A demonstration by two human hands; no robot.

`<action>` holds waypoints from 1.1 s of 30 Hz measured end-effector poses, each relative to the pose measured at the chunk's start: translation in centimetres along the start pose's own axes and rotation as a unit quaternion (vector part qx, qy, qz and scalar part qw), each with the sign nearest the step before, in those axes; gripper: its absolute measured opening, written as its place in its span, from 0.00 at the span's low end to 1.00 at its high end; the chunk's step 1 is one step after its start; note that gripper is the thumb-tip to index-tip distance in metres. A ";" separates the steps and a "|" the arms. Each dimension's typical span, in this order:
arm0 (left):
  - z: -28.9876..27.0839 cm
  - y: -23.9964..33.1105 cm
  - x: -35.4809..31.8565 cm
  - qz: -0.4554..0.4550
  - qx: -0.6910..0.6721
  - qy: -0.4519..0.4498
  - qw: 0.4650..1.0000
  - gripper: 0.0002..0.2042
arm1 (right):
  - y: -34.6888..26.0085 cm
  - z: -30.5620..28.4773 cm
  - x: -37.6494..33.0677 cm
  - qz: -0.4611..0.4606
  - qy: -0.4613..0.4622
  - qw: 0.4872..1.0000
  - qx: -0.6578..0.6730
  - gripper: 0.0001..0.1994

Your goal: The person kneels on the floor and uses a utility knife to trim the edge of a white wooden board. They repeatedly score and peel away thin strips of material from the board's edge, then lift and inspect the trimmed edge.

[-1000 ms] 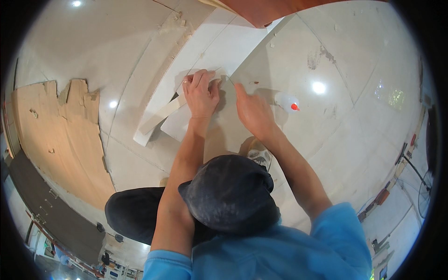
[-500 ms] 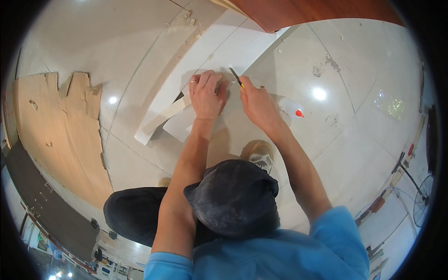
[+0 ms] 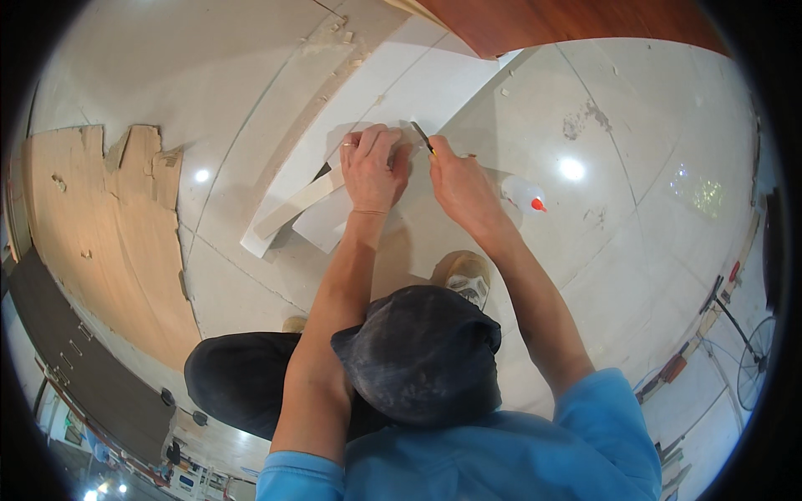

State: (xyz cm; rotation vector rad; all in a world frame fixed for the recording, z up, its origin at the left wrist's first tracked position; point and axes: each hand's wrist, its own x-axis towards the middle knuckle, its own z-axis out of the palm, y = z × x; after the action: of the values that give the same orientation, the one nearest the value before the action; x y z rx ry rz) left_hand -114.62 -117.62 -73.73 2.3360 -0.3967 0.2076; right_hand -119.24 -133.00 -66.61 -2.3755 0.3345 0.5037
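a torn tan sheet [image 3: 109,242] lies far left. a pale strip [image 3: 299,203] on the white board [image 3: 422,88] runs under the bent left hand [image 3: 373,174]; whether it pinches anything, i cannot tell. a thin tool [image 3: 423,136] is clasped in the right hand [image 3: 462,188], near a red-tipped bottle [image 3: 525,195]. a brown panel [image 3: 576,21] hides the board's far end.

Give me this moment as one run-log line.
left hand: over pale strip | right hand: gripping bladed tool, tip forward | nearby: white board, red-tipped bottle, brown sheet

The board [image 3: 393,71] is white, the blade [image 3: 420,133] dark, the bottle tip [image 3: 537,204] red, the shirt [image 3: 501,451] blue.
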 end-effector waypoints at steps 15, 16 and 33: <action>-0.2 0.0 0.0 -0.002 0.008 -0.008 1.000 0.15 | 0.9 -1.6 -1.1 0.147 -0.105 0.916 0.357 0.13; -0.2 0.0 0.0 -0.005 0.008 -0.009 1.000 0.15 | 1.0 -1.6 -1.4 0.137 -0.094 0.902 0.398 0.12; -0.1 -0.1 0.0 0.000 0.008 -0.007 1.000 0.14 | 1.9 1.2 -1.4 -0.060 0.046 0.992 0.101 0.16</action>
State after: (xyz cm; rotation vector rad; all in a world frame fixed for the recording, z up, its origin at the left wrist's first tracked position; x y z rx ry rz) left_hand -114.56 -117.54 -73.72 2.3554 -0.4032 0.1940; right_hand -121.50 -133.44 -67.85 -2.2105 0.2684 0.2915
